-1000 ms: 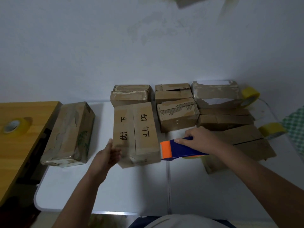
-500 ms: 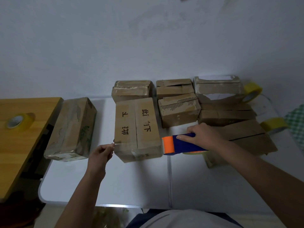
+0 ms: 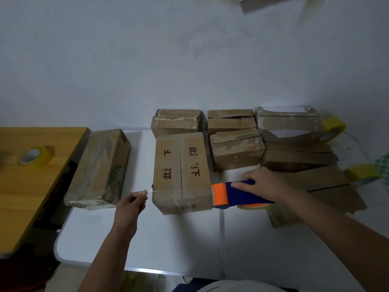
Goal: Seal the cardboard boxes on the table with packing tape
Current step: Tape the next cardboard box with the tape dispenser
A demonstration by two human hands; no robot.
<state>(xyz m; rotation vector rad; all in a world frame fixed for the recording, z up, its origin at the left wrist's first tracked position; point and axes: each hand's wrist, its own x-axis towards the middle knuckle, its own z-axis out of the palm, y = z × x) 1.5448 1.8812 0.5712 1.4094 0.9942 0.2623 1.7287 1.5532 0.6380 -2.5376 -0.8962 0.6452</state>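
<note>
A blue and orange handheld tape dispenser (image 3: 237,196) is gripped by the right hand (image 3: 264,184), fingers curled over its blue body and the thumb laid along the near side; the orange end is held against the right edge of a brown cardboard box with black handwritten characters on its top flaps (image 3: 181,171). The fingertips of the left hand (image 3: 133,202) are pinched together just left of that box, on the end of a thin strip of clear tape (image 3: 150,191) drawn across the box's near end; the strip itself is barely seen.

The box is set near the middle of a white folding table (image 3: 168,239). A tape-wrapped cardboard box with green print (image 3: 99,169) is lain to its left, and several worn brown cardboard boxes (image 3: 236,151) are crowded behind and to the right. Two yellow tape rolls (image 3: 332,128) are seen at the right edge, a third yellow roll (image 3: 35,155) on a wooden tabletop (image 3: 25,197) at the left. A plain pale wall (image 3: 147,60) is behind.
</note>
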